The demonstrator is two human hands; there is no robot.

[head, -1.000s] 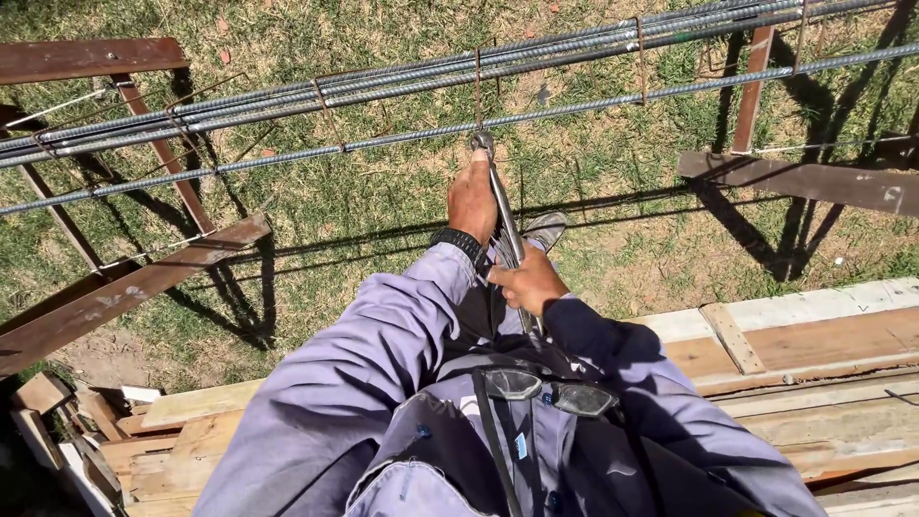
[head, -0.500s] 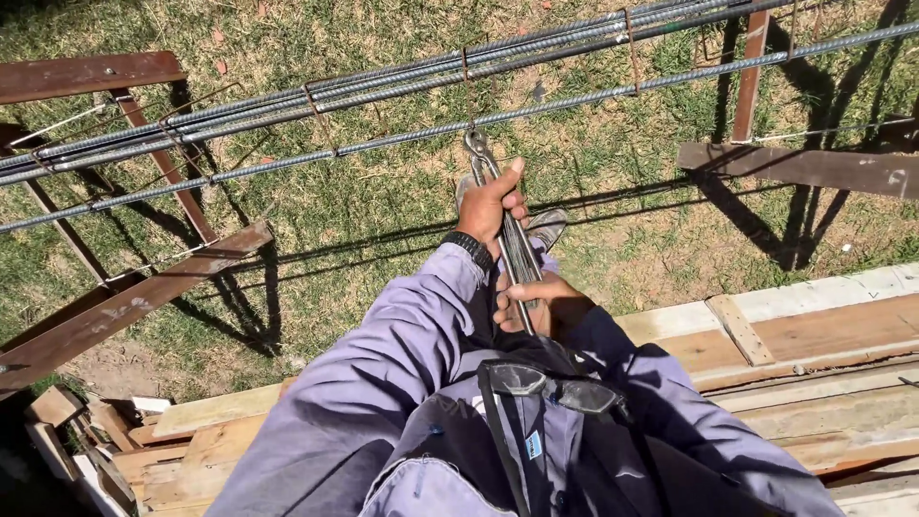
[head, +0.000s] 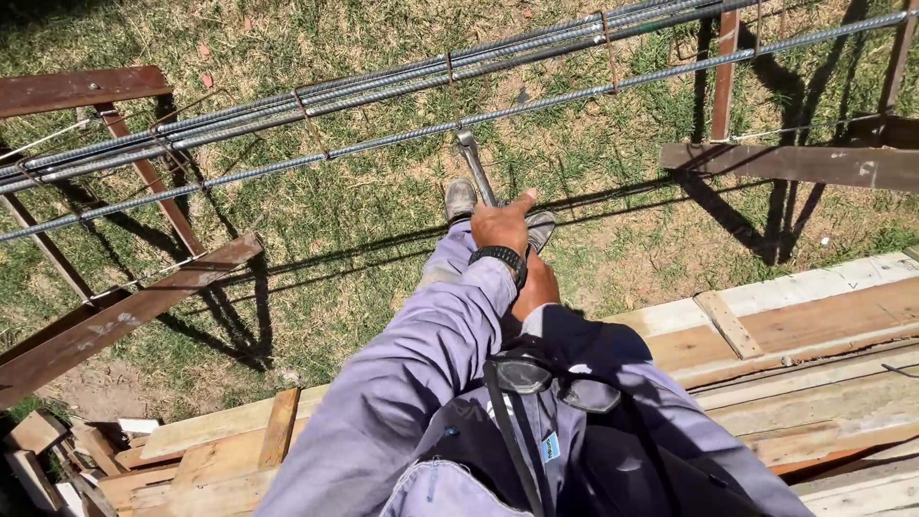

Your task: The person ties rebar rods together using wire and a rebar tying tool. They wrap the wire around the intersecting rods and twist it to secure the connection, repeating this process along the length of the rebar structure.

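Observation:
My left hand (head: 503, 225), with a black watch on the wrist, is closed on the handles of long metal pincers (head: 476, 172). The pincer head meets a ribbed steel bar (head: 584, 91) where a wire tie sits. My right hand (head: 543, 287) is closed in a fist just below the left wrist, at the lower end of the handles, and is partly hidden by that wrist. Both arms wear grey-blue sleeves. My two shoes (head: 460, 197) show past the hands, above the grass.
A bundle of parallel ribbed bars (head: 316, 96) with wire stirrups runs across the view on rusty steel trestles (head: 124, 316). Wooden planks (head: 804, 316) lie under me. Grass (head: 364, 220) lies below. Safety glasses (head: 560, 383) hang on my chest.
My left hand has slid down the pincer handles toward my body. The view has shifted so the tie point sits farther left. The right hand is more covered now.

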